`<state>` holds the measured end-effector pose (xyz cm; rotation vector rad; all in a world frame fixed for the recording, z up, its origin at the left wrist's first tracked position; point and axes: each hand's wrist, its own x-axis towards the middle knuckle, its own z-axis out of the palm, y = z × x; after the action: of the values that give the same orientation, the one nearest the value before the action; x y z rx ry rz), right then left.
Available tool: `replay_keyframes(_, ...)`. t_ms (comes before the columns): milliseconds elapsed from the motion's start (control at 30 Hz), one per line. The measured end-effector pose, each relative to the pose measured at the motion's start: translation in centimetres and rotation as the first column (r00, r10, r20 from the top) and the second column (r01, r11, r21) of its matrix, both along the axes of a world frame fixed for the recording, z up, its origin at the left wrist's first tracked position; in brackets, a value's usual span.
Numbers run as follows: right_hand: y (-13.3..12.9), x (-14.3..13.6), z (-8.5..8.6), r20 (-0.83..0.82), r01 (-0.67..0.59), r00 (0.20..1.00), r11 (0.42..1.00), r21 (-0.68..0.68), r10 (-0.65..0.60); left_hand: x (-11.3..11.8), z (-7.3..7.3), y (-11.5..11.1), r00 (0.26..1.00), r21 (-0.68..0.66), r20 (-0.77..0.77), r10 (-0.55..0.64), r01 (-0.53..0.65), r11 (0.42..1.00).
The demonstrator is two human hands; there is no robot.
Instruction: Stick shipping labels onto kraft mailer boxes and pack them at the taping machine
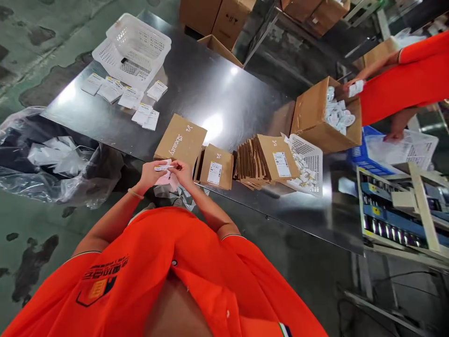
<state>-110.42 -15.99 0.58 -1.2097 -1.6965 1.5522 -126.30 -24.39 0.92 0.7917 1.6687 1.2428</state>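
Just over the table's near edge, both hands hold a small white printed label [163, 168] with a yellow strip. My left hand [150, 175] is closed on its left end, while the fingers of my right hand [183, 172] are pinched at its right end. A pinkish-white printed sheet [167, 179] hangs below the fingers; which hand holds it I cannot tell. Right behind the hands lies a stack of flat brown cardboard boxes [184, 138] marked "beauty". Beside it, to the right, stand several folded cartons [217, 166], the front one bearing a white label.
On the steel table [245, 93] are stacks of labels [130, 98], a white basket [140, 47], more folded cartons [266, 159] and a basket of small items [317, 173]. A bag of waste paper [63, 157] sits left. A co-worker [414, 75] reaches into a cardboard box [312, 112].
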Motion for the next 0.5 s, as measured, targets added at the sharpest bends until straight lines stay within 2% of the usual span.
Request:
replay_keyframes(133, -1.5, 0.3, 0.4, 0.121, 0.020, 0.992, 0.979, 0.201, -0.045, 0.1, -0.2, 0.5, 0.999, -0.016, 0.050, -0.013, 0.014, 1.000)
replay_keyframes(300, -3.0, 1.4, 1.6, 0.240, -0.069, 0.970, 0.929, 0.364, -0.022, -1.1, -1.3, 0.6, 0.949, -0.058, 0.298, -0.105, 0.127, 0.990)
replay_keyframes(400, -0.4, 1.8, 2.2, 0.247, -0.001, 0.963, 0.911, 0.412, -0.111, -1.8, -2.2, 0.0, 0.899, -0.134, 0.394, -0.189, 0.260, 0.956)
replay_keyframes(500, 4.9, 1.5, 2.5, 0.319, 0.101, 0.915, 0.905, 0.414, -0.248, -2.1, -3.1, -0.4, 0.863, -0.207, 0.461, -0.209, 0.333, 0.920)
